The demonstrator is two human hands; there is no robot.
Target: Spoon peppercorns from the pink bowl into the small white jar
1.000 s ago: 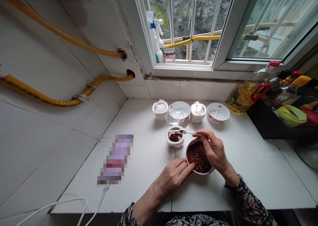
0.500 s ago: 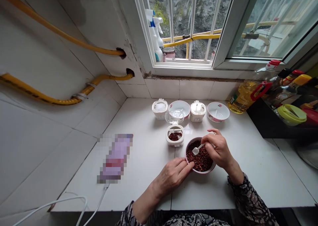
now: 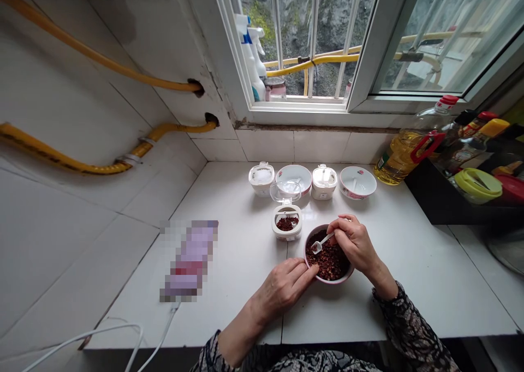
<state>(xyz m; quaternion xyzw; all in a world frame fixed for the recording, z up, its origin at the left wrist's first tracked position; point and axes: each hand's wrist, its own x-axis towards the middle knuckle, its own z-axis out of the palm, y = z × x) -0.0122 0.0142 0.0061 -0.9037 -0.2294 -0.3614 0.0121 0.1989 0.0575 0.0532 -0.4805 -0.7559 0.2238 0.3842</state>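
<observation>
A round bowl (image 3: 352, 274) full of dark red-brown dried bits, perhaps Sichuan peppercorns (image 3: 332, 264), stands on the counter in front of me. My left hand (image 3: 285, 286) grips its left rim, thumb over the edge. In my right hand (image 3: 355, 242) is a small white spoon (image 3: 317, 246), pinched by the handle. The spoon's scoop is over the bits at the bowl's left side, with a few specks in it. Just left and behind stands a white seasoning jar (image 3: 287, 233), its clear lid (image 3: 285, 191) raised, with some of the same bits inside.
Along the back stand two closed white jars (image 3: 262, 179) (image 3: 324, 182) and two flowered bowls (image 3: 293, 179) (image 3: 357, 183). An oil bottle (image 3: 403, 154) and a black rack (image 3: 440, 197) of bottles are at right. A blurred purple object (image 3: 190, 260) with a white cable (image 3: 166, 328) lies left.
The spoon has moved slightly left in the bowl, and my right hand has shifted a little left with it. My left hand stays on the rim. The whole view has shifted slightly.
</observation>
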